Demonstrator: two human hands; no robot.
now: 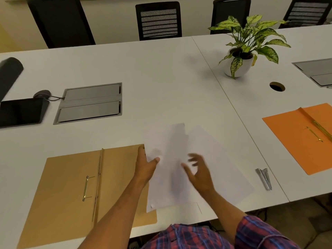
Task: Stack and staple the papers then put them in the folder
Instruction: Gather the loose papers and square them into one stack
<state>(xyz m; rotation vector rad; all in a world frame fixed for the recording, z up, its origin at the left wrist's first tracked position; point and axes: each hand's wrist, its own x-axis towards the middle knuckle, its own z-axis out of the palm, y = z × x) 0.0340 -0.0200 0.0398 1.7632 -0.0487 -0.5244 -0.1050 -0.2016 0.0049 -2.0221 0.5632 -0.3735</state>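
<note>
— While the left hand (146, 163) lies flat along the left edge of the papers (190, 164), fingers straight and thumb spread onto the sheets, what is the right hand (199, 170) doing?

— It hangs just above the middle of the sheets, blurred, fingers spread and curled, gripping nothing. The left grips nothing either; it only presses at the paper's edge.

— How do the papers look?

— Plain white, thin and smooth, fanned out unevenly so their corners splay in different directions. They lie on the white worktop (161, 69), near its front edge.

— And the folder?

— A tan card folder (71, 186) lies open and flat just left of the papers, touching them, with a slim brass fastener (85, 188) on its left leaf. A shiny metal stapler (264, 178) lies to the right, apart from the sheets.

— Anything further out?

— An orange folder (294, 137), also open, at the far right, and a leafy plant (249, 38) in a round white pot beyond.
</note>
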